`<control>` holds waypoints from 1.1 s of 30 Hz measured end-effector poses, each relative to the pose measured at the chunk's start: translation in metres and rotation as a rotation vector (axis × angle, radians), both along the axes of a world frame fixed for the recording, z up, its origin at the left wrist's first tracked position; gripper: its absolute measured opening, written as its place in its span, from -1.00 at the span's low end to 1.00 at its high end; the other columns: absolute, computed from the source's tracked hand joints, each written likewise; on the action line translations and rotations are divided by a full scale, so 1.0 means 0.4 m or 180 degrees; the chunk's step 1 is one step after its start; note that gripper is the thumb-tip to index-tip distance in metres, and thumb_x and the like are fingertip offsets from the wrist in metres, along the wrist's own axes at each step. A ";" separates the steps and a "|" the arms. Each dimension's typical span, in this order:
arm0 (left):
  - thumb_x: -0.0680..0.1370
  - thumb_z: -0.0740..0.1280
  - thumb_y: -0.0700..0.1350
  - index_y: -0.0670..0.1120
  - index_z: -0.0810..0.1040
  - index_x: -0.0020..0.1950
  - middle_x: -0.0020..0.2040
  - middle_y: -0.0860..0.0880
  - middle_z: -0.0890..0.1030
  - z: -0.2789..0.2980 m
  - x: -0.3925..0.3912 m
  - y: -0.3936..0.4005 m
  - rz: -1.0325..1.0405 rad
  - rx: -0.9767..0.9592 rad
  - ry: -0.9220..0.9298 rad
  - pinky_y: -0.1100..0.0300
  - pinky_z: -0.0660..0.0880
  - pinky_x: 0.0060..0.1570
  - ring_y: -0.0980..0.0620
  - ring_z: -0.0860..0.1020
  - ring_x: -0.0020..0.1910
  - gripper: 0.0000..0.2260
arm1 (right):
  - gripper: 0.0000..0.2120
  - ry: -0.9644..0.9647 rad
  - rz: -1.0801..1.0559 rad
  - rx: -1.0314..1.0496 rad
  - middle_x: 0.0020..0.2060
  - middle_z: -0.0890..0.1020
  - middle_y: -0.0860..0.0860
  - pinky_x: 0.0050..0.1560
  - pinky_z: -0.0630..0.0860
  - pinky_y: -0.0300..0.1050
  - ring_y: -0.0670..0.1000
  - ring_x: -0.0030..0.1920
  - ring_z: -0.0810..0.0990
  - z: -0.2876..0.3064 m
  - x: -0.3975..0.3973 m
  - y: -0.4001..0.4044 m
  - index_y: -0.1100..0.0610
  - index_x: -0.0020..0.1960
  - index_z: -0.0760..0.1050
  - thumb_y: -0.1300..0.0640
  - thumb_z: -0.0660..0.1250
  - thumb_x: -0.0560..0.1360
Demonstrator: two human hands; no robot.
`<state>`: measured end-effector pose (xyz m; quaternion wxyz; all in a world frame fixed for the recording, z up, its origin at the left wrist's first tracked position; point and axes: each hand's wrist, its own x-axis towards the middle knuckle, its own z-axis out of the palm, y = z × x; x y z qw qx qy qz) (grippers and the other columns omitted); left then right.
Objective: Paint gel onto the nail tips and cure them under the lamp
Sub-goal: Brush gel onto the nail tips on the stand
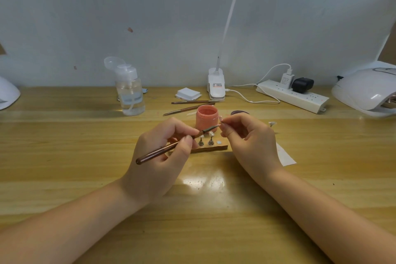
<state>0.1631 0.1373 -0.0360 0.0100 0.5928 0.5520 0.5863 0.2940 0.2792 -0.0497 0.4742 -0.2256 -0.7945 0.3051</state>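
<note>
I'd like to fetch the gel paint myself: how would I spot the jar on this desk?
Start at the white clip-on desk lamp standing at the back middle of the wooden table. Come straight toward the person; just beyond the hands sits the gel jar, short, round and open-topped. It is the only salmon-pink thing there, unlike the clear pump bottle further left.

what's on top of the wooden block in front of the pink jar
On the wooden block: two small metal stands, each holding a nail tip, plus a bare round disc. The left hand covers the block's left part.
</note>
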 end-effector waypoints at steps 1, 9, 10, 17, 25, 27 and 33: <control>0.52 0.22 -0.07 -0.07 0.58 -0.02 -0.18 0.07 0.66 0.002 0.001 0.000 0.0025 0.0036 0.0036 0.21 0.58 -0.21 0.09 0.64 -0.15 -0.83 | -0.88 0.0003 0.0001 0.0002 -0.24 0.67 -0.05 -0.13 0.60 0.04 -0.03 -0.20 0.65 0.000 0.000 0.000 0.07 -0.05 0.62 0.26 0.42 0.47; 0.49 0.23 -0.06 -0.11 0.60 -0.06 -0.21 0.05 0.66 0.002 0.002 -0.003 0.0051 -0.0013 0.0110 0.19 0.55 -0.18 0.06 0.63 -0.15 -0.80 | -0.92 0.0028 -0.0071 0.0029 -0.27 0.66 -0.04 -0.15 0.58 0.04 -0.04 -0.23 0.63 0.000 -0.002 0.001 0.10 -0.07 0.62 0.25 0.43 0.47; 0.50 0.23 -0.06 -0.11 0.60 -0.06 -0.21 0.05 0.65 0.004 0.001 -0.003 0.0070 0.0028 0.0102 0.20 0.55 -0.18 0.06 0.63 -0.15 -0.81 | -0.92 0.0025 -0.0061 0.0025 -0.27 0.66 -0.04 -0.15 0.58 0.03 -0.04 -0.23 0.63 0.000 -0.002 0.000 0.10 -0.07 0.62 0.25 0.43 0.47; 0.54 0.29 -0.20 -0.12 0.60 0.04 -0.14 0.07 0.69 0.001 0.006 0.003 0.0052 -0.0052 -0.0131 0.34 0.51 -0.11 0.16 0.64 -0.07 -0.86 | -0.89 0.0053 -0.0012 0.0040 -0.24 0.67 -0.04 -0.14 0.58 0.08 0.00 -0.20 0.64 -0.001 -0.002 0.001 0.07 -0.06 0.62 0.26 0.43 0.47; 0.54 0.23 0.00 -0.02 0.58 0.04 -0.11 0.12 0.68 0.008 0.008 -0.001 0.0118 0.0039 -0.0020 0.20 0.52 -0.03 0.07 0.63 -0.03 -0.81 | -0.85 0.0083 0.0026 0.0038 -0.23 0.67 -0.04 -0.14 0.58 0.11 0.03 -0.19 0.65 -0.002 -0.002 0.001 0.02 -0.05 0.60 0.26 0.42 0.47; 0.53 0.23 0.00 -0.02 0.59 0.02 -0.13 0.11 0.68 0.006 0.008 0.000 0.0101 -0.0024 -0.0003 0.11 0.53 -0.04 0.05 0.63 -0.04 -0.80 | -0.86 0.0057 0.0030 0.0030 -0.24 0.66 -0.04 -0.14 0.58 0.11 0.02 -0.19 0.65 -0.001 -0.001 0.000 0.03 -0.05 0.60 0.25 0.41 0.48; 0.52 0.21 0.00 -0.06 0.58 -0.01 -0.17 0.08 0.66 0.006 0.003 -0.002 0.0182 0.0056 -0.0098 0.15 0.53 -0.08 0.03 0.62 -0.09 -0.79 | -0.90 0.0031 -0.0036 0.0031 -0.25 0.64 -0.10 -0.13 0.57 -0.04 -0.07 -0.21 0.61 0.002 -0.002 -0.001 0.07 -0.05 0.60 0.24 0.41 0.49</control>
